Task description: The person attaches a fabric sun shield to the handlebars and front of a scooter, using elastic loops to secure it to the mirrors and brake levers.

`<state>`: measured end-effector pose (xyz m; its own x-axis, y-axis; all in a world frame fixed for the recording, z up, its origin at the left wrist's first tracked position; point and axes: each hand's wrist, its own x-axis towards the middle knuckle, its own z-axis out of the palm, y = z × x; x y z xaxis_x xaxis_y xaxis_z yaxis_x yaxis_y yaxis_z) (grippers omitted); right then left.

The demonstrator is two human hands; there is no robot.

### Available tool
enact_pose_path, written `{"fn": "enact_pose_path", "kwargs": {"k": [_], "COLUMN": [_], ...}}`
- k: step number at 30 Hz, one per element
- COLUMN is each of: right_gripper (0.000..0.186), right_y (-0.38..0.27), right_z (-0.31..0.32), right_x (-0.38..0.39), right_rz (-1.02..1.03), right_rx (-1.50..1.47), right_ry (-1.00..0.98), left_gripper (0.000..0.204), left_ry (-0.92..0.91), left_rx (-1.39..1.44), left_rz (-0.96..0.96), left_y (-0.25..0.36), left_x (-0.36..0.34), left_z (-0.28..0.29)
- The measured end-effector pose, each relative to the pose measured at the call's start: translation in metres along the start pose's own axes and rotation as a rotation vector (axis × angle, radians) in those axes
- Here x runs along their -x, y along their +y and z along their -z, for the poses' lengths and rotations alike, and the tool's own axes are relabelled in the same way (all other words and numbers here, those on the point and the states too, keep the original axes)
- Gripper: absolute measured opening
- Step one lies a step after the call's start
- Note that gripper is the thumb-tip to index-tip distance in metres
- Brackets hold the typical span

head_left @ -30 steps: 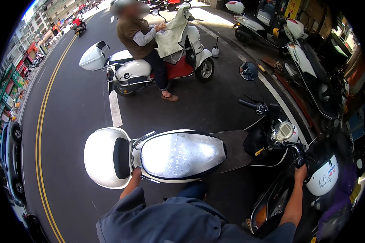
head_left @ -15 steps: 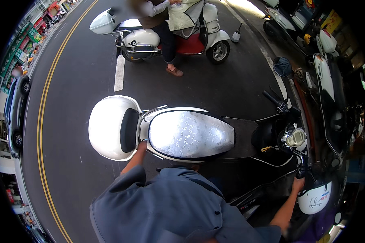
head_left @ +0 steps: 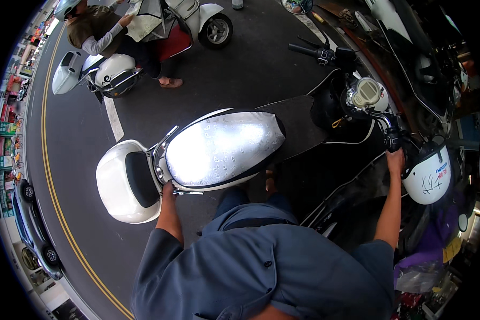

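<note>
A white scooter stands crosswise before me, with a shiny silver seat cover [head_left: 218,149], a white top box [head_left: 112,186] at its back and a round dial [head_left: 366,93] on the handlebar. My left hand [head_left: 168,189] grips the rear rail beside the seat, its fingertips partly hidden under the edge. My right hand [head_left: 394,159] is closed round the near handlebar grip, at the right. A white helmet [head_left: 425,178] sits just right of that hand, on or against a dark scooter behind it.
Another person [head_left: 96,29] in a helmet straddles a white and red scooter [head_left: 216,29] beyond mine, holding a pale cover. Parked scooters [head_left: 410,64] line the right side along a curb. A dark car [head_left: 34,229] stands across the road [head_left: 74,149] at the left.
The view has swung, so the other rider now appears farther left. My body has shifted and more of my legs shows beside the scooter. Both hands keep their holds.
</note>
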<state>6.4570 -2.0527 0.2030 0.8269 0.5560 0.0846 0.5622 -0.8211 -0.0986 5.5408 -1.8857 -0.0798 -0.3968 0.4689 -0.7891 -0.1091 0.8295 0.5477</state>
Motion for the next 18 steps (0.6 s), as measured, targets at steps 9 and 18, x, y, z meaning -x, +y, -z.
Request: {"fn": "enact_pose_path", "kwargs": {"k": [9,18], "right_gripper": [0.051,0.068], "right_y": [0.011,-0.026], "right_z": [0.037,0.056], "right_x": [0.009,0.034], "right_rz": [0.052,0.131], "right_rx": [-0.022,-0.182], "right_ry": [0.008,0.107], "left_gripper": [0.022,0.040], "left_ry": [0.094,0.092], "left_rx": [0.009,-0.468], "left_rz": [-0.253,-0.598], "left_y": [0.002,0.034], "left_x": [0.038,-0.034], "left_z": [-0.008,0.022]}}
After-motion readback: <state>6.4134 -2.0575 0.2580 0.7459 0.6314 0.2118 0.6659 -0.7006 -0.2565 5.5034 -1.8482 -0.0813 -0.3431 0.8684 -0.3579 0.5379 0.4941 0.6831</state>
